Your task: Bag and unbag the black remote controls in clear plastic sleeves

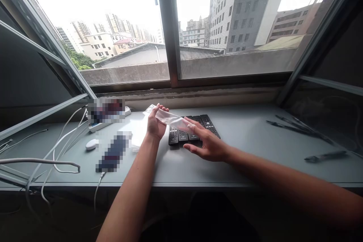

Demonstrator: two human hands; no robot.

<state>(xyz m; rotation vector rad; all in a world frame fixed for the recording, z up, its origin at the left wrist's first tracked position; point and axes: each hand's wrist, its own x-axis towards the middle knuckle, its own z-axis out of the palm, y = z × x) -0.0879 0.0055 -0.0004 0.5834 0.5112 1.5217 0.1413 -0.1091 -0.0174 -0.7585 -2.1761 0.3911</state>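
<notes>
The clear bag [176, 120] is stretching between the two hands, above the grey table [244, 172] and partly over the black remote controls [183, 136]. The left hand [157, 124] is holding one end of it; its fingers are curling upward, nearly closed, and the thumb is pressing on the plastic. The right hand [211, 144] is keeping its fingers long and rather open, with the thumb standing well apart from them; the fingertips are touching the other end of the bag, but whether they are pinching it, one cannot tell. The remote controls are lying side by side in a row, close to the right hand. A white pile [134, 132] is resting just beside the left forearm. Further to the left, a white power strip [99, 125], a small white round object [91, 144] and several cables [58, 151] are lying. On the right side, some thin dark objects [292, 126] are resting on the table.
</notes>
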